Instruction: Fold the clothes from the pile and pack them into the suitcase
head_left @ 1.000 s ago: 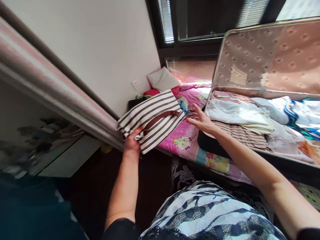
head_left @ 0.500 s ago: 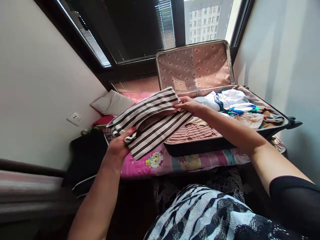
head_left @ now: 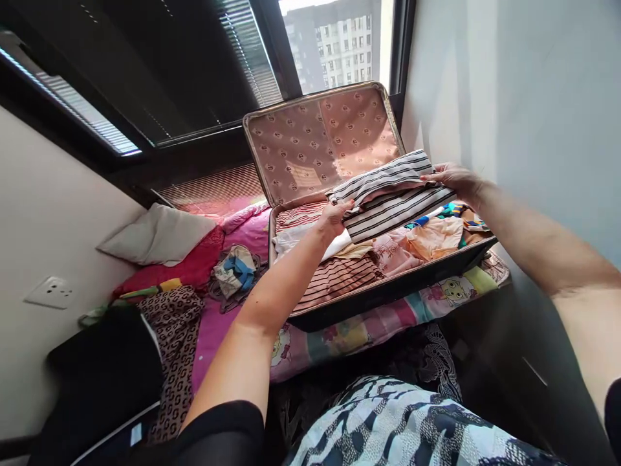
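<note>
A folded garment with black and white stripes (head_left: 392, 207) is stretched between my two hands, above the open suitcase (head_left: 359, 310). My left hand (head_left: 334, 217) grips its left end, and my right hand (head_left: 453, 181) pinches its right end. Below it the suitcase holds clothes: a brown striped piece (head_left: 334, 281), a peach garment (head_left: 434, 236), a pink garment (head_left: 395, 252), a white one (head_left: 295, 239) and a red-striped one (head_left: 301, 215). The held garment hides part of the suitcase's contents.
The raised suitcase lid (head_left: 301, 142) leans back by the window. Left of the suitcase on the bed lie a small heap of clothes (head_left: 235, 275), a grey-white pillow (head_left: 158, 236) and a brown patterned cloth (head_left: 174, 343). A wall (head_left: 533, 129) stands at the right.
Both hands have carried the striped garment from the suitcase's left side to over its contents. My view has turned, so more of the bed's left side shows.
</note>
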Tool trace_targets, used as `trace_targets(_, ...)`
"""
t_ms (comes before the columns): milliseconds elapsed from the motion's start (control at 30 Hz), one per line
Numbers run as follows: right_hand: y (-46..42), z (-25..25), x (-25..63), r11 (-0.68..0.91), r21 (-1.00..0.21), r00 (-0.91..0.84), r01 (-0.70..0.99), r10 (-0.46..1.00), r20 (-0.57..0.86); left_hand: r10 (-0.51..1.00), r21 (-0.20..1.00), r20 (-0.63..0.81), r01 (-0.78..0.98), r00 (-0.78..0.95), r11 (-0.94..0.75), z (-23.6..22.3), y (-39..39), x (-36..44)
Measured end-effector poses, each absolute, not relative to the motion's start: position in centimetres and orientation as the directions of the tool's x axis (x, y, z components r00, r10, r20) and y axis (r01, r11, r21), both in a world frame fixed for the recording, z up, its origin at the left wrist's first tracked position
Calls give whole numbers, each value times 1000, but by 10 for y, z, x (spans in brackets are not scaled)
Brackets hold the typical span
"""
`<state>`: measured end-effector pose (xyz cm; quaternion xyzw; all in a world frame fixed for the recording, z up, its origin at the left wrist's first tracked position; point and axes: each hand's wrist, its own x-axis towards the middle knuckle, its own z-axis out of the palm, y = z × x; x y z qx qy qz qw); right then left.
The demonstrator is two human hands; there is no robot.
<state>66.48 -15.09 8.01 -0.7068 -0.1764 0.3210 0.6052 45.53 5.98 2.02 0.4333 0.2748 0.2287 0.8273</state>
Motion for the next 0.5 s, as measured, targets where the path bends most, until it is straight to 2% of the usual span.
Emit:
trace_targets(133, -175, 73, 689, -226, -966, 775, -123, 586, -236, 594, 861, -219, -133, 774, 491, 5, 54, 498)
trace_targets(300, -201, 49, 721, -256, -963, 793, -82, 569, -219, 531, 910, -226, -16, 817, 414, -21, 44, 531)
trace_targets(400, -211, 22, 739, -359, -933, 790, 25, 579, -201, 629, 991, -131, 87, 767, 100, -37, 35, 540)
trace_targets(433, -212, 12, 745, -453, -886, 807, 100, 558, -194, 677, 991, -78, 132, 732, -28, -41, 32, 540)
trace_targets(500, -214, -6, 754, -663, -689, 854, 295, 507, -122, 731, 924, 70, 233, 678, -304, -46, 29, 537)
